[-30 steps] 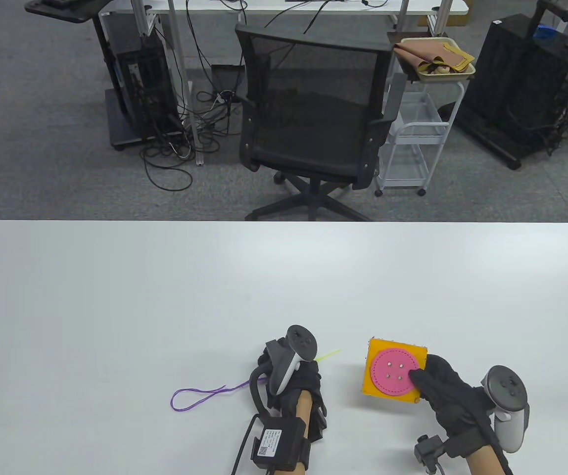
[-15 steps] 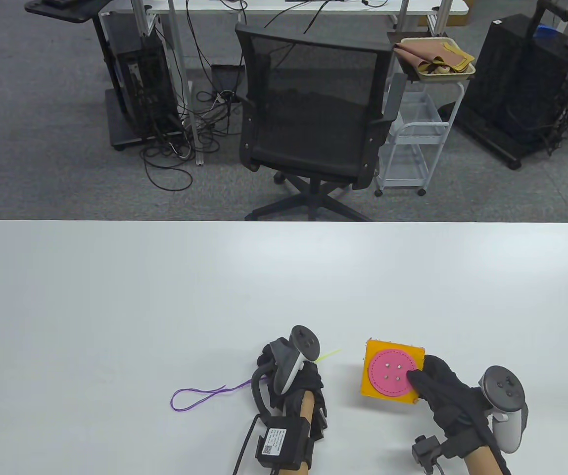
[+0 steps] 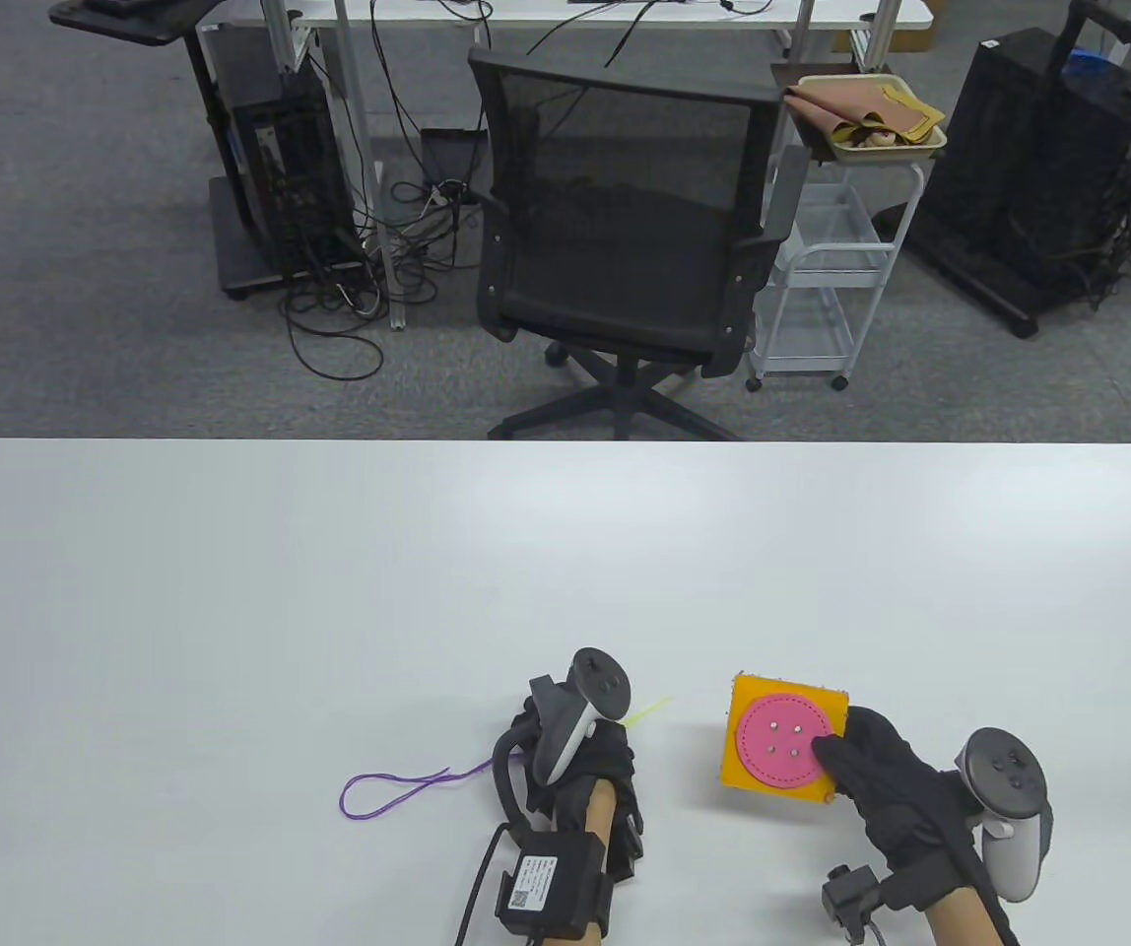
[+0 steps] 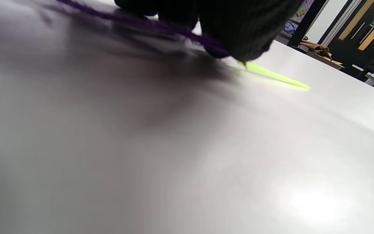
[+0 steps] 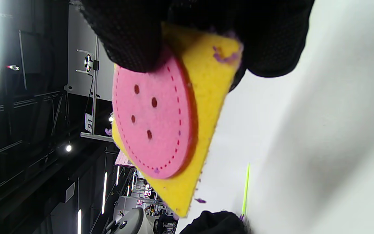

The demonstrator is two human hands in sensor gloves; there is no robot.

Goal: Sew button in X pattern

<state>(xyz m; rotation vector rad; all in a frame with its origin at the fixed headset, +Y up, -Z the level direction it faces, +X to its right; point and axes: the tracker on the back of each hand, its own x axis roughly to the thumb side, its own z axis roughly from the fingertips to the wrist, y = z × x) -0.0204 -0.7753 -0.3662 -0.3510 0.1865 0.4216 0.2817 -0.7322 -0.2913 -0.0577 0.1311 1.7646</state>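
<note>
My right hand (image 3: 896,788), lower right of the table view, pinches the yellow foam pad (image 3: 784,741) by its near-right corner, thumb on top touching the pink button (image 3: 781,742), other fingers under; the right wrist view shows the pad tilted up off the bench (image 3: 329,591). All four holes are empty, so no stitch yet by my read. My left hand (image 3: 580,778), lower centre, is curled down on the bench over the lime-green needle (image 4: 273,75), whose tip pokes out toward the pad; fingertips look closed on its rear end but a firm grip I can't tell. Purple thread (image 3: 398,791) trails left in a loop on the bench. Pad looks light, soft, squashy, so hold by the edge, clear of the holes. Needle looks thin, stiff plastic, probably slippery in gloves; pinch near the eye end. Thread is limp and may snag.
</note>
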